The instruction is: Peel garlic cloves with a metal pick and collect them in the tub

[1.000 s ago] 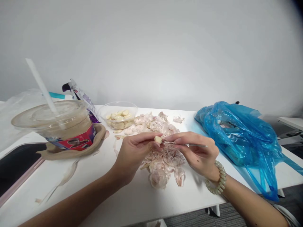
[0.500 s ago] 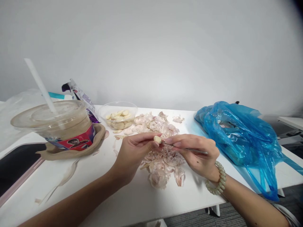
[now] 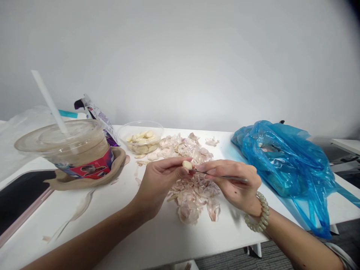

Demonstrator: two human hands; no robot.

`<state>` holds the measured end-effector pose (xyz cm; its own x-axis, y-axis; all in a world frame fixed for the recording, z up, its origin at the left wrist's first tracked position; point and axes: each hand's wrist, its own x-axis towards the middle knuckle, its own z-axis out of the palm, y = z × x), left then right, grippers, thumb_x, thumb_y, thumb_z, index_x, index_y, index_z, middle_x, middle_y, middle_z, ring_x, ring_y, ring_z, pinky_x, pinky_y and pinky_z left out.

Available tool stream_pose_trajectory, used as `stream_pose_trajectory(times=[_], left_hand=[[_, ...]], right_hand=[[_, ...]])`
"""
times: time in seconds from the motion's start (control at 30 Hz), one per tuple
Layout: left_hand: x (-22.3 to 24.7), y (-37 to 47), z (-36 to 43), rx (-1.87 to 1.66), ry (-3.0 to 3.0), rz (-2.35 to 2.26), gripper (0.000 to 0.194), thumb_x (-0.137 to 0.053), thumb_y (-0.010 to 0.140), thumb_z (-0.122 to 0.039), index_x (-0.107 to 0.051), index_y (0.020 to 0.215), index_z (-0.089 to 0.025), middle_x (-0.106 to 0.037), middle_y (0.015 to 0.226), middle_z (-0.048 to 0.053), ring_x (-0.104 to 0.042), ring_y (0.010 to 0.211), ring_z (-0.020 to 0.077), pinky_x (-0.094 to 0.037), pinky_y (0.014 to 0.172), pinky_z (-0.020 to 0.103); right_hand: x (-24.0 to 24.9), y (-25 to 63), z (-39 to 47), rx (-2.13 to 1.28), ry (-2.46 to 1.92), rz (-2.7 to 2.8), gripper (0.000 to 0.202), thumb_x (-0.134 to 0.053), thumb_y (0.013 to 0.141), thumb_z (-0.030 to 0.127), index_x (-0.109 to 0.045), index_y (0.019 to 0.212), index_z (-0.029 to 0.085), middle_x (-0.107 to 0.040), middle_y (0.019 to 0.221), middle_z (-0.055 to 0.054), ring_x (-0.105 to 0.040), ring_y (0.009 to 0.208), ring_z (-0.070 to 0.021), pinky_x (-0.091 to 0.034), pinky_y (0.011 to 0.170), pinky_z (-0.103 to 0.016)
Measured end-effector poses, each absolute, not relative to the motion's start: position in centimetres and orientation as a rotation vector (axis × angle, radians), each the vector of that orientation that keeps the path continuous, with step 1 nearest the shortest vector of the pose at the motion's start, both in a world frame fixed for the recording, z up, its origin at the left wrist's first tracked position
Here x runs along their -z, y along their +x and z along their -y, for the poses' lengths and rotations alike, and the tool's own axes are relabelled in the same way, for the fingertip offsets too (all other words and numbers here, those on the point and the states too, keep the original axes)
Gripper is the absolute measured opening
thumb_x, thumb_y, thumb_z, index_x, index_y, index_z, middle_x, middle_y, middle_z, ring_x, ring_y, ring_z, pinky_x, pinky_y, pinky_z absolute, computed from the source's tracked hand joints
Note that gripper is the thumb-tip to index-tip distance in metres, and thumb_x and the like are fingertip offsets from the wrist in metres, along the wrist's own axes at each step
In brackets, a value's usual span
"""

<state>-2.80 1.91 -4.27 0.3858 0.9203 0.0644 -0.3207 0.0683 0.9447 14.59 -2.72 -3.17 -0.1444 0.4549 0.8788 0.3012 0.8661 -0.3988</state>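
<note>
Between the thumb and fingers of my left hand point(image 3: 157, 183) is a pale garlic clove point(image 3: 186, 165), its cut-looking end facing me. My right hand point(image 3: 234, 183), a beaded bracelet at its wrist, grips a thin metal tool point(image 3: 234, 178) like a small knife or pick. The tool's tip lies against or right beside the clove; my fingers partly hide it. Both hands are above a heap of papery garlic skins point(image 3: 191, 208). Behind them, a clear plastic bowl point(image 3: 157, 129) contains several peeled garlic cloves point(image 3: 142, 138).
At left a lidded drink cup point(image 3: 87, 150) with a straw stands in a cardboard holder point(image 3: 119, 159). A dark flat device with a pink edge point(image 3: 25, 213) lies nearby. A crumpled blue plastic bag point(image 3: 284, 165) occupies the right side of the white table point(image 3: 157, 240), against a wall.
Hardly anything differs. Both hands keep their place and hold; the clove and the tool appear nearly still, with a very slight shift of the whole view.
</note>
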Motion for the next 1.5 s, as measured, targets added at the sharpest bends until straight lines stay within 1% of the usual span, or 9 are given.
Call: stream_pose_trajectory(times=[0.17,0.27,0.4,0.57,0.77,1.0,1.27,1.5], left_hand=[[4.33,-2.75,-1.94,-1.035,1.116,-0.653,0.021,-0.074,0.068,-0.023,-0.074,0.088,-0.017,-0.075,0.073,0.004,-0.067,0.067,0.0153,-0.054,0.072,0.027],[4.26,-2.7,-1.92,-1.031,1.109,-0.651,0.019,-0.074,0.068,-0.022,-0.074,0.087,-0.018,-0.075,0.074,0.004,-0.067,0.068,0.0142,-0.054,0.071,0.025],[4.18,-2.73,-1.83,-1.032,1.121,-0.638,0.017,-0.074,0.068,-0.02,-0.074,0.085,-0.018,-0.075,0.074,0.002,-0.067,0.068,0.0129,-0.054,0.071,0.022],[4.24,-2.75,-1.86,-1.031,1.132,-0.625,0.016,-0.074,0.067,-0.019,-0.074,0.083,-0.019,-0.076,0.077,0.001,-0.067,0.071,0.0123,-0.054,0.072,0.02],[4.44,-2.71,-1.99,-1.036,1.137,-0.612,0.015,-0.074,0.068,-0.018,-0.074,0.082,-0.02,-0.076,0.077,-0.001,-0.067,0.072,0.0107,-0.054,0.071,0.018],[4.47,-2.79,-2.0,-1.026,1.15,-0.614,0.015,-0.073,0.069,-0.021,-0.074,0.084,-0.02,-0.075,0.075,0.0,-0.066,0.067,0.0112,-0.054,0.069,0.021],[4.17,-2.7,-2.13,-1.034,1.116,-0.617,0.017,-0.073,0.07,-0.022,-0.073,0.086,-0.02,-0.075,0.073,0.0,-0.067,0.066,0.0101,-0.054,0.068,0.017],[4.05,-2.69,-2.02,-1.045,1.093,-0.629,0.017,-0.072,0.07,-0.024,-0.073,0.087,-0.02,-0.075,0.076,0.0,-0.067,0.067,0.011,-0.054,0.069,0.019]], right_hand=[[3.01,14.51,2.79,-0.124,-0.605,1.725,0.032,-0.065,0.072,-0.002,-0.065,0.095,0.019,-0.073,0.09,-0.005,-0.07,0.081,-0.019,-0.061,0.067,-0.033],[2.93,14.43,2.81,-0.12,-0.623,1.713,0.032,-0.066,0.071,-0.002,-0.065,0.094,0.02,-0.073,0.089,-0.005,-0.07,0.08,-0.0191,-0.061,0.067,-0.033],[2.95,14.36,2.85,-0.117,-0.626,1.716,0.032,-0.066,0.072,-0.001,-0.064,0.096,0.02,-0.073,0.089,-0.004,-0.07,0.08,-0.0183,-0.061,0.066,-0.032],[2.97,14.34,2.86,-0.124,-0.615,1.727,0.029,-0.066,0.072,-0.001,-0.064,0.094,0.018,-0.073,0.089,-0.006,-0.07,0.081,-0.0184,-0.061,0.067,-0.032],[3.15,14.47,2.73,-0.148,-0.571,1.732,0.029,-0.062,0.074,-0.003,-0.065,0.095,0.017,-0.073,0.091,-0.006,-0.07,0.081,-0.0188,-0.061,0.066,-0.033],[3.14,14.59,2.77,-0.158,-0.569,1.737,0.03,-0.062,0.073,-0.004,-0.065,0.095,0.017,-0.073,0.094,-0.006,-0.07,0.081,-0.0186,-0.061,0.066,-0.033],[2.99,14.63,2.9,-0.15,-0.62,1.744,0.031,-0.062,0.072,-0.005,-0.065,0.092,0.019,-0.073,0.094,-0.004,-0.071,0.081,-0.0192,-0.061,0.067,-0.033],[3.12,14.61,2.87,-0.147,-0.644,1.72,0.03,-0.063,0.072,-0.003,-0.066,0.091,0.021,-0.074,0.09,-0.002,-0.071,0.08,-0.0199,-0.062,0.067,-0.034]])
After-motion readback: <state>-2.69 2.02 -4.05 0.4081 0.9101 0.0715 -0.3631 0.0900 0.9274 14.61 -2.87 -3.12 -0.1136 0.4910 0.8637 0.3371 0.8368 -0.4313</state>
